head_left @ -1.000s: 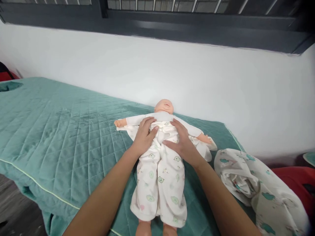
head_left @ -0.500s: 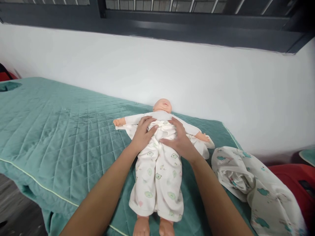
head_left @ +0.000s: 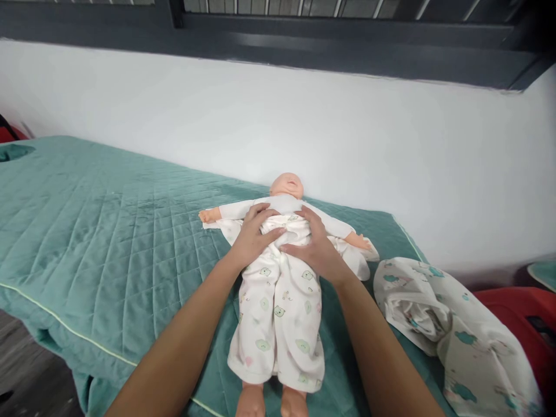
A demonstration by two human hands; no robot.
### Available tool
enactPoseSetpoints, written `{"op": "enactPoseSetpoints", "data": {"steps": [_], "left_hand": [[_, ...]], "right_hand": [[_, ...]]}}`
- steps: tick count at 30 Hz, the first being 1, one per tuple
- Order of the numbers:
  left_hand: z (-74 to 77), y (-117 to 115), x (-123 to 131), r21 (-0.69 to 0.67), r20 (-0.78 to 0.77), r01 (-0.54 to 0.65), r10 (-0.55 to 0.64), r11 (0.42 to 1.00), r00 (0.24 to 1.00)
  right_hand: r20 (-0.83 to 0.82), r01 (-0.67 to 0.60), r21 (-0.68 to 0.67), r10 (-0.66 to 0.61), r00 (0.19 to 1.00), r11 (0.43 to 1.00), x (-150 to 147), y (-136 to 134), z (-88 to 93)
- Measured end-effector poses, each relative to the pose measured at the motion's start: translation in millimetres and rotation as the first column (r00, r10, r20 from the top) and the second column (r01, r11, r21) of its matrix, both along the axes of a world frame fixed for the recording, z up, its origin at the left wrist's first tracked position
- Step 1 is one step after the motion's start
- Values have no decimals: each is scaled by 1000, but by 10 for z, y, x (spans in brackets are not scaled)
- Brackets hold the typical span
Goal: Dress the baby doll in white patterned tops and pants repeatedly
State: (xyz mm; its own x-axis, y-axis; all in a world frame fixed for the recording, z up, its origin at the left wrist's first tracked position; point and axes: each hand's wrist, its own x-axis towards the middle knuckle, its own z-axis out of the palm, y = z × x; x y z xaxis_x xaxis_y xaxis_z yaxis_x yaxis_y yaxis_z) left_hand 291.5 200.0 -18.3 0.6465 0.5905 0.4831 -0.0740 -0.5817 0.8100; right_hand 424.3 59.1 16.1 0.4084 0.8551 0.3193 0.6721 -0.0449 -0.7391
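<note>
A baby doll (head_left: 284, 186) lies on its back with its head by the wall, arms spread and bare feet towards me. It has a white long-sleeved top (head_left: 282, 204) and white trousers (head_left: 278, 313) printed with small green animal faces. My left hand (head_left: 256, 234) rests on the left side of the trousers' waist, fingers apart and thumb stretched inward. On the other side, my right hand (head_left: 316, 243) lies on the waist with spread fingers, its thumb pointing to the middle. Loose white cloth (head_left: 353, 258) lies under the doll's arms.
Under the doll is a quilted green bed cover (head_left: 130, 243) with a pale piped edge. A bunched white cloth with green prints (head_left: 473, 341) lies at the right, beside a red object (head_left: 516, 313). Behind stands a white wall (head_left: 269, 116) below a dark window frame (head_left: 304, 49).
My left thumb has stretched slightly further right across the trousers' front. My right hand and the doll have hardly moved.
</note>
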Motion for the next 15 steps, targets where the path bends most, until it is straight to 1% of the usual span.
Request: {"op": "enactPoseSetpoints", "data": {"steps": [9,15], "left_hand": [[24,-22,-17,1,0,4,-4,1000,1000],[11,-20,-15,12,27,7,-7,1000,1000]], "right_hand": [[10,-1,-5,1,1000,1000,10,41,15],[92,22,41,-25,995,999,-8,67,-6]]}}
